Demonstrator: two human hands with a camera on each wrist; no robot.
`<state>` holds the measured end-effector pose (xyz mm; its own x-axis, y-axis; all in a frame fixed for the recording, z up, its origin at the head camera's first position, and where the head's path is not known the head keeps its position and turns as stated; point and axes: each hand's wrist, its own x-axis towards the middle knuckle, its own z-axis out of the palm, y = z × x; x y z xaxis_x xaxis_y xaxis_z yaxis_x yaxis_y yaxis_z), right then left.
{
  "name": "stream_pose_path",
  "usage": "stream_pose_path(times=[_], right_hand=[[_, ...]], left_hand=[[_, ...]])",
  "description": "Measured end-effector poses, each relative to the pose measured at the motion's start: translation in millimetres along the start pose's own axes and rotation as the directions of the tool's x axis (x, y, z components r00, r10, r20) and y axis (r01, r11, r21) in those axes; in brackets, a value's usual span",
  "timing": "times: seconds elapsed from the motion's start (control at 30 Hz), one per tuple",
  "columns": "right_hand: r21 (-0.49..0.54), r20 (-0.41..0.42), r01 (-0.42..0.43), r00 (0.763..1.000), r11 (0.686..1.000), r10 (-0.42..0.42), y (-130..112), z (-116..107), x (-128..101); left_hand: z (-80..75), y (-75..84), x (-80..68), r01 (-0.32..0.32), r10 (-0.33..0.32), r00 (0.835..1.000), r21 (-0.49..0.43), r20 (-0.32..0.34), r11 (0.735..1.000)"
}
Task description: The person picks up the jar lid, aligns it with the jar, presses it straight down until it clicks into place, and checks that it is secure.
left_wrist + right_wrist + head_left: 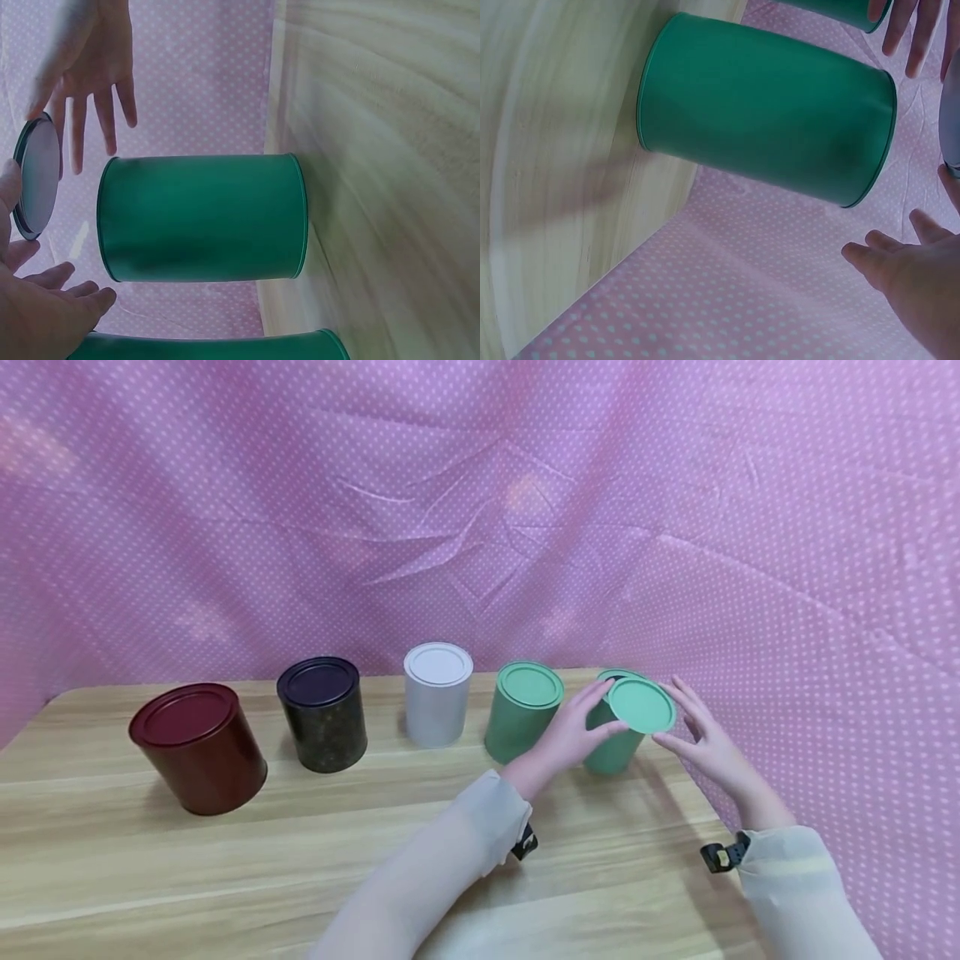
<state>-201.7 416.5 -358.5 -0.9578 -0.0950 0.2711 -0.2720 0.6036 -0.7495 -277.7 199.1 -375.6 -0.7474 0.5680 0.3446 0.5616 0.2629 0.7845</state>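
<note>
A round green lid (641, 705) is held between my two hands, raised above a green can (611, 753) at the right of the table. My left hand (564, 732) holds the lid's left edge with thumb and fingertips. On the opposite edge, my right hand (711, 758) holds it with thumb and index finger, its other fingers spread out. The lid's pale underside (41, 176) shows in the left wrist view, apart from the can. Behind the lid, part of the can's rim and dark opening is visible.
Left of the open can stands another green can (529, 687) with its lid on. Farther left are a white can (438, 702), a black can (324, 718) and a dark red can (198, 752), all lidded. Pink dotted cloth (480, 510) hangs behind and along the right of the wooden table (300, 860).
</note>
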Motion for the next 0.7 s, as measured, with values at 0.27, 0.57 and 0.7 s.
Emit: stream_pose_path(times=[0.27,0.57,0.7], right_hand=[[-0.01,0.025,-0.055,0.998,0.998,0.055,-1,-8,8],[-0.029,0.056,-0.092,0.994,0.995,0.093,5,-13,19],[-0.018,0.075,-0.108,0.991,0.994,0.109,9,-15,24]], left_hand=[[-3.1,3.3,11.0,0.025,-0.026,0.999,0.033,0.026,0.999],[-1.2,-0.9,23.7,0.077,-0.079,0.996,0.038,0.032,0.996],[1.6,-6.0,29.4,0.081,-0.082,0.996,0.019,0.029,0.997]])
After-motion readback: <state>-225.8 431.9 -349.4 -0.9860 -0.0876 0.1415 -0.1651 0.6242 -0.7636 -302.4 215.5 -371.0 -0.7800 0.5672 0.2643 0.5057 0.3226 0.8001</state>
